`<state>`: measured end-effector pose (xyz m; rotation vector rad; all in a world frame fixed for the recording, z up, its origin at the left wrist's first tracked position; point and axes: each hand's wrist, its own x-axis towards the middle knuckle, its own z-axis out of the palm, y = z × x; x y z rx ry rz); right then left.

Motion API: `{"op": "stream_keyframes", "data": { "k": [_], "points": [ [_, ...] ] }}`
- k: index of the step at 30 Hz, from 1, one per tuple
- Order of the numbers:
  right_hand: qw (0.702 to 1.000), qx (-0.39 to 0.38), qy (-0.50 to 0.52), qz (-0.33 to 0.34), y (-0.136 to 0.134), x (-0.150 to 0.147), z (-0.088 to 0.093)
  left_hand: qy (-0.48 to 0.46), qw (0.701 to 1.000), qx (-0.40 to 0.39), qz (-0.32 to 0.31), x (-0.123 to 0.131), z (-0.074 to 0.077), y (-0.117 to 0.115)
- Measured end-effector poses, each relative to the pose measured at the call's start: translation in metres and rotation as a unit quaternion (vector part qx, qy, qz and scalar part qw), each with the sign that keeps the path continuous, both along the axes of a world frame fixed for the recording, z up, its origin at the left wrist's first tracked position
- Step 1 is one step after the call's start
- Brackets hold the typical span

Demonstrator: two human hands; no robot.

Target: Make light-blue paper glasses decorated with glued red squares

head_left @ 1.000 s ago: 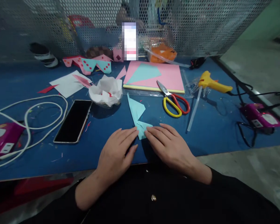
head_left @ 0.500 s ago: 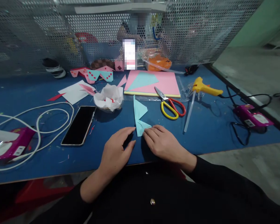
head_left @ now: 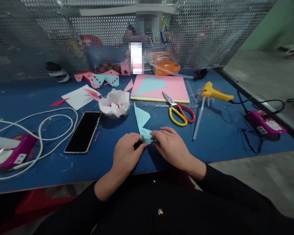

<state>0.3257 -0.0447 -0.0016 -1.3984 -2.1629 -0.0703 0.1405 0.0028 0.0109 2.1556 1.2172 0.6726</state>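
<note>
A folded light-blue paper piece (head_left: 141,118) with pointed edges lies on the blue table near its front. My left hand (head_left: 127,151) pinches the near left corner between thumb and fingers. At the near right corner, my right hand (head_left: 171,146) grips the same paper, its fingertips partly hiding the edge. The long pointed end reaches away from me, touched by neither hand. Scissors (head_left: 178,111) with one yellow and one red handle lie beyond my right hand. A black-screened phone (head_left: 82,132) rests left of my left hand.
A crumpled white paper-lined bowl (head_left: 114,102) holds scraps. Behind the scissors lies a pink paper stack (head_left: 176,87). To the right are a yellow glue gun (head_left: 217,92) and a purple power strip (head_left: 266,122). White cable (head_left: 40,137) loops at left; perforated metal (head_left: 198,36) stands behind.
My left hand has moved right and closed on the paper's near corner. The paper's far tip has swung left, and its near end now looks bent up between my hands.
</note>
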Motion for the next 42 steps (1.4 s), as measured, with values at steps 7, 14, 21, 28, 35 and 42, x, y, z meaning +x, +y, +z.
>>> {"op": "stream_keyframes", "data": {
  "k": [7,14,21,28,35,42],
  "points": [
    [0.987,-0.006,0.161,-0.018,-0.001,0.01,0.013,-0.088,0.991,-0.096,0.034,-0.005,0.028,0.005],
    [0.929,-0.024,0.37,0.001,0.014,0.006,0.031,-0.297,0.921,-0.232,0.093,-0.003,0.071,0.026],
    [0.849,-0.014,0.529,0.008,0.041,-0.002,0.058,-0.285,0.951,-0.118,0.015,0.017,0.098,0.049],
    [0.644,-0.052,0.762,-0.038,0.052,0.011,0.058,-0.227,0.973,0.013,0.046,0.011,0.082,0.057],
    [0.646,-0.091,0.756,-0.047,0.046,0.011,0.038,-0.105,0.994,-0.04,0.017,0.003,0.078,0.056],
    [0.681,-0.084,0.724,-0.072,0.039,0.014,0.029,-0.136,0.979,-0.15,-0.014,0.004,0.07,0.053]
  ]
}}
